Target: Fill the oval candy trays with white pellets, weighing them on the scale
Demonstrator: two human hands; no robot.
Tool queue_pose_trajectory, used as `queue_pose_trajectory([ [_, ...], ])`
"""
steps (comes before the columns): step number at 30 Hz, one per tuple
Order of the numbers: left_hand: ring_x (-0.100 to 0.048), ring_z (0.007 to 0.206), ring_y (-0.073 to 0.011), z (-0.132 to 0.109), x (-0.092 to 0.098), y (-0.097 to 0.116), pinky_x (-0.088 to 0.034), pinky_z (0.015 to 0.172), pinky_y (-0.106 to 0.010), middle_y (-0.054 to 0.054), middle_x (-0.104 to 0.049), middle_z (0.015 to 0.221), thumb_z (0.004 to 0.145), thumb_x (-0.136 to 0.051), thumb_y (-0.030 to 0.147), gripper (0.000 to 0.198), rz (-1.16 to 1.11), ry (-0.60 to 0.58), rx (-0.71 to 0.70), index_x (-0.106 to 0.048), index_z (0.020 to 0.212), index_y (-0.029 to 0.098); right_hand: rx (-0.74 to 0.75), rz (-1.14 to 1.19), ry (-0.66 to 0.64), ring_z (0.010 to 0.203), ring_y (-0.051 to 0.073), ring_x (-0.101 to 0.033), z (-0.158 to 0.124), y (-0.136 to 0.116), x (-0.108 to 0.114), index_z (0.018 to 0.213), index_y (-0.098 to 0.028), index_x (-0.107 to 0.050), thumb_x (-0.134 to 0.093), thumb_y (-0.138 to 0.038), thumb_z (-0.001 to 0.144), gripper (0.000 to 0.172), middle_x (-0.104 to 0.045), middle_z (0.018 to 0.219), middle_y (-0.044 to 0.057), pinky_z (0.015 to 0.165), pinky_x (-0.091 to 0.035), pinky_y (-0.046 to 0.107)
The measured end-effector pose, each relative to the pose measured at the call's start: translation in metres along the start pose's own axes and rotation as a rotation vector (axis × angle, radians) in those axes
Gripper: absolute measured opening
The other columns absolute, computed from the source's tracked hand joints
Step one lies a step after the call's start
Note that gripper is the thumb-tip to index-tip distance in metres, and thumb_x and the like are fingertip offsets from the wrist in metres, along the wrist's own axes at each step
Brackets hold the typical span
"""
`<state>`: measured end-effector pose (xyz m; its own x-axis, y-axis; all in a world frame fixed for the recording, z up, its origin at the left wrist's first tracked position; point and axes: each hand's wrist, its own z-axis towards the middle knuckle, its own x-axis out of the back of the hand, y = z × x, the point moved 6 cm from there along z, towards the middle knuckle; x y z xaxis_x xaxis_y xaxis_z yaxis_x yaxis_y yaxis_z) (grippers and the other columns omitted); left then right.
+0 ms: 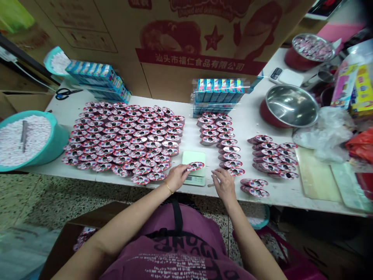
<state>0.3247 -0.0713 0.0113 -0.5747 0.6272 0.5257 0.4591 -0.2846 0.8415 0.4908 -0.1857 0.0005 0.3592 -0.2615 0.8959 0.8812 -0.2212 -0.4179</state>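
Note:
My left hand [176, 178] pinches the left end of a small red-and-white packet [196, 166] with a pointed-oval top. The packet is over the plate of a pale green scale [192, 156]; whether it rests on the plate I cannot tell. To the right of the scale is my right hand [224, 184], its thumb and forefinger a little apart with nothing visible between them. Close to its fingertips is the front packet [236, 172] of a column of like packets. A large block of packets [122, 137] stands left of the scale, with dark holes in their tops.
A teal basin [54, 134] of small white pieces stands left. Blue boxes [218, 95] in clear wrap and a big carton [169, 83] line the back. Steel bowls [291, 105], plastic bags [326, 128] and more packets [269, 168] are right. Scissors [65, 93] lie back left.

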Motion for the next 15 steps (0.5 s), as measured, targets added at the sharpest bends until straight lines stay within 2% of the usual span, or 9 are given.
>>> queue_pose_trajectory([
  [2, -0.053, 0.075, -0.0153, 0.013, -0.008, 0.010, -0.039, 0.070, -0.026, -0.006, -0.061, 0.086, 0.075, -0.044, 0.025, 0.027, 0.038, -0.029, -0.050, -0.058, 0.097, 0.019, -0.014, 0.012, -0.005, 0.085, 0.018, -0.049, -0.004, 0.002, 0.000, 0.093, -0.020, -0.057, -0.042, -0.027, 0.079, 0.022, -0.056, 0.092, 0.006, 0.074, -0.034, 0.032],
  [4, -0.053, 0.071, -0.0148, 0.018, -0.007, 0.008, -0.039, 0.068, -0.026, -0.005, -0.061, 0.081, 0.074, -0.046, 0.026, 0.030, 0.041, -0.032, -0.042, -0.057, 0.101, 0.018, -0.026, 0.030, -0.010, 0.089, 0.019, -0.049, -0.009, 0.005, 0.001, 0.094, -0.020, -0.057, -0.042, -0.028, 0.079, 0.023, -0.056, 0.094, 0.006, 0.074, -0.036, 0.033],
  [6, -0.053, 0.066, -0.0135, 0.013, 0.009, -0.007, -0.040, 0.066, -0.025, -0.004, -0.060, 0.076, 0.072, -0.048, 0.028, 0.032, 0.001, 0.036, 0.023, -0.056, 0.102, 0.018, -0.037, 0.059, -0.019, 0.091, 0.019, -0.050, -0.014, 0.010, 0.002, 0.094, -0.021, -0.057, -0.041, -0.028, 0.079, 0.023, -0.057, 0.096, 0.007, 0.074, -0.038, 0.034],
  [7, -0.053, 0.066, -0.0130, 0.007, 0.024, -0.020, -0.040, 0.065, -0.024, -0.003, -0.060, 0.075, 0.072, -0.048, 0.029, 0.032, -0.031, 0.100, 0.077, -0.056, 0.101, 0.018, -0.041, 0.080, -0.025, 0.092, 0.020, -0.050, -0.018, 0.012, 0.003, 0.094, -0.021, -0.057, -0.040, -0.029, 0.079, 0.023, -0.057, 0.096, 0.007, 0.073, -0.039, 0.035],
  [8, -0.053, 0.066, -0.0127, -0.003, 0.044, -0.035, -0.041, 0.065, -0.024, -0.003, -0.060, 0.076, 0.073, -0.047, 0.031, 0.032, -0.060, 0.185, 0.144, -0.056, 0.101, 0.018, -0.041, 0.107, -0.036, 0.091, 0.020, -0.051, -0.023, 0.013, 0.004, 0.092, -0.021, -0.058, -0.040, -0.029, 0.079, 0.024, -0.058, 0.095, 0.007, 0.073, -0.040, 0.036],
  [10, -0.054, 0.066, -0.0124, -0.031, 0.100, -0.069, -0.042, 0.063, -0.023, -0.004, -0.060, 0.078, 0.073, -0.046, 0.034, 0.033, -0.075, 0.404, 0.276, -0.055, 0.100, 0.016, -0.028, 0.179, -0.074, 0.087, 0.022, -0.054, -0.035, 0.012, 0.002, 0.090, -0.021, -0.059, -0.041, -0.032, 0.078, 0.024, -0.059, 0.092, 0.008, 0.072, -0.042, 0.038],
  [13, -0.055, 0.072, -0.0132, -0.088, 0.210, -0.118, -0.042, 0.068, -0.024, -0.006, -0.060, 0.083, 0.073, -0.045, 0.035, 0.036, 0.057, 0.748, 0.403, -0.053, 0.101, 0.014, 0.053, 0.323, -0.223, 0.082, 0.024, -0.056, -0.056, -0.004, -0.019, 0.089, -0.029, -0.060, -0.048, -0.034, 0.072, 0.021, -0.061, 0.088, 0.007, 0.072, -0.045, 0.040],
  [15, -0.054, 0.083, -0.0145, -0.125, 0.289, -0.146, -0.041, 0.075, -0.026, -0.008, -0.058, 0.093, 0.075, -0.042, 0.034, 0.036, 0.232, 0.910, 0.465, -0.051, 0.103, 0.014, 0.068, 0.419, -0.206, 0.078, 0.027, -0.057, -0.063, -0.023, -0.038, 0.085, -0.036, -0.060, -0.051, -0.038, 0.067, 0.020, -0.062, 0.082, 0.005, 0.064, -0.047, 0.041],
])
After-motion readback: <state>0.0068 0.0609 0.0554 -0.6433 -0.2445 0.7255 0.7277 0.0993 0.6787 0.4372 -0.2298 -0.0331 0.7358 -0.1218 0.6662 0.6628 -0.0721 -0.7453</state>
